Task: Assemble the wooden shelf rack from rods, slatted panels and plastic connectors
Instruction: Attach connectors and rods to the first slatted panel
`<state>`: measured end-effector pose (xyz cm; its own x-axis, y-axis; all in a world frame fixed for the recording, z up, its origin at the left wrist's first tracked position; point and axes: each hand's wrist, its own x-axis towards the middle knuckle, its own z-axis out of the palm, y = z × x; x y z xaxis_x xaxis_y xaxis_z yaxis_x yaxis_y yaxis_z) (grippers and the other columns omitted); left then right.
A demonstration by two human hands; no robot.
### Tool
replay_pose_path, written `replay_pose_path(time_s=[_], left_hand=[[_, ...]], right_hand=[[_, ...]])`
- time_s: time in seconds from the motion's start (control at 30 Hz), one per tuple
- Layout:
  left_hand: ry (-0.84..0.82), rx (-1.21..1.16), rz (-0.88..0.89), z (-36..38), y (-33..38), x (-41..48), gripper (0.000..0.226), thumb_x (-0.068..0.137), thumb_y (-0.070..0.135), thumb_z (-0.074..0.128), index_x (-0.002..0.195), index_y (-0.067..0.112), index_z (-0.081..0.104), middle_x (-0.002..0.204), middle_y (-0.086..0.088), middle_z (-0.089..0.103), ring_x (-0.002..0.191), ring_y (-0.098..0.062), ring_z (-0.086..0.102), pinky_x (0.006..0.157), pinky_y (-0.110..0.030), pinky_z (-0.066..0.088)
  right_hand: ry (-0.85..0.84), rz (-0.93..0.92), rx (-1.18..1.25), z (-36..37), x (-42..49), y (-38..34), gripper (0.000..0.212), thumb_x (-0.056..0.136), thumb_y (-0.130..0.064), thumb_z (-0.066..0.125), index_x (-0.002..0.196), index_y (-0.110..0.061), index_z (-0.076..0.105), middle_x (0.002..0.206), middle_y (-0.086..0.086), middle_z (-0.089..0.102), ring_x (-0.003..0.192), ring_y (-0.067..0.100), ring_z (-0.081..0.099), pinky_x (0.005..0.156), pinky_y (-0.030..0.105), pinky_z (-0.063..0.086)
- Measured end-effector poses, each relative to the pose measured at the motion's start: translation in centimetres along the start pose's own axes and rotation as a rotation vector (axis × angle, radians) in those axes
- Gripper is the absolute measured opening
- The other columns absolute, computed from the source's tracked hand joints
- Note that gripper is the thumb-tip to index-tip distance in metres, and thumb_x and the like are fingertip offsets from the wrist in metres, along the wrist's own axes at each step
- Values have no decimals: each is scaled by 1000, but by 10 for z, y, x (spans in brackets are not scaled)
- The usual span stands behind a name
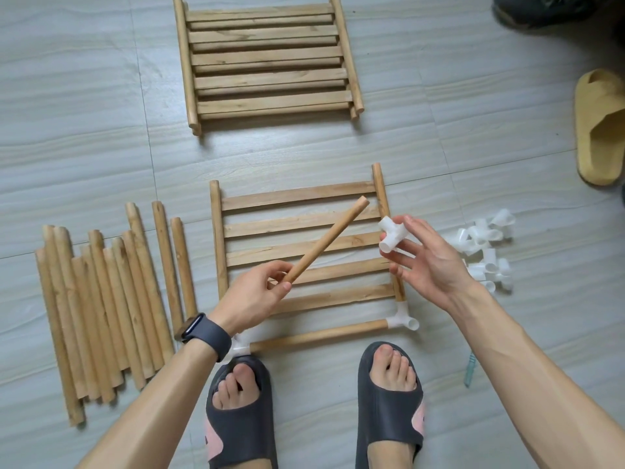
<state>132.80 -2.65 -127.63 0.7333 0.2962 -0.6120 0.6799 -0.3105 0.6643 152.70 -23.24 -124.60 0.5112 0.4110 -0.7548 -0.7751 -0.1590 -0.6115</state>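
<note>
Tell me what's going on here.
A person is building a wooden rack on the floor. Their left hand holds a wooden rod, and their right hand holds a white plastic connector; the two are not yet joined. Below lies a slatted panel with a crossbar rod fitted into corner connectors at its near edge. Spare rods lie to the left, loose connectors to the right, and stacked panels farther away.
</note>
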Motion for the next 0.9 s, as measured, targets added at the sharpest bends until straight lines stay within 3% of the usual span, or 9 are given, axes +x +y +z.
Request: replay_pose_path(time_s=[0.17,0.33,0.47,0.53,0.6,0.67,0.83,0.9], left_hand=[[50,179,47,-6,-11,-1,27,99,24,57,125,28,62,108,4,64,98,-18,59,89,-39,48],[52,255,72,-5,-17,1,27,99,26,56,125,28,61,105,5,60,95,-17,57,85,-37,47],[50,288,82,-6,-23,1,29,99,27,56,128,26,60,107,7,59,95,-16,57,84,-38,49],[55,316,87,-8,-27,1,30,99,28,55,129,28,59,107,10,57,94,-15,56,82,-36,49],[60,336,91,-10,-30,1,29,100,28,55,128,29,59,105,11,53,91,-14,54,81,-35,49],[63,355,96,-13,-32,0,29,100,28,54,128,29,59,106,10,54,90,-15,54,81,-38,50],[92,442,128,-18,-35,0,29,100,29,52,128,31,59,105,9,53,90,-17,53,75,-41,52],[98,471,140,-19,-34,0,29,101,29,52,129,31,58,108,7,55,92,-18,53,73,-41,52]], right_hand=[[40,17,149,-5,6,3,11,96,-12,57,99,-5,65,111,24,70,111,41,66,93,37,56],[66,4,113,-9,14,7,25,93,8,51,115,5,61,118,26,65,111,32,68,92,29,57],[66,-7,48,-12,16,12,26,94,-6,63,119,-11,65,112,14,71,105,24,71,93,31,56],[77,-21,-24,-13,18,15,28,92,-11,67,119,-19,69,99,4,71,91,17,67,81,27,52],[119,-37,-132,-14,19,18,30,90,-13,70,118,-22,71,91,-4,68,77,11,57,67,25,39],[155,-48,-235,-14,20,20,33,87,-15,74,119,-22,71,94,-8,70,75,8,53,64,27,31],[154,-97,-334,-12,20,22,30,86,-16,76,113,-28,74,107,-9,74,92,8,63,78,27,41],[141,-124,-396,-9,19,22,33,86,-15,76,116,-27,73,109,-9,74,91,0,66,77,20,47]])
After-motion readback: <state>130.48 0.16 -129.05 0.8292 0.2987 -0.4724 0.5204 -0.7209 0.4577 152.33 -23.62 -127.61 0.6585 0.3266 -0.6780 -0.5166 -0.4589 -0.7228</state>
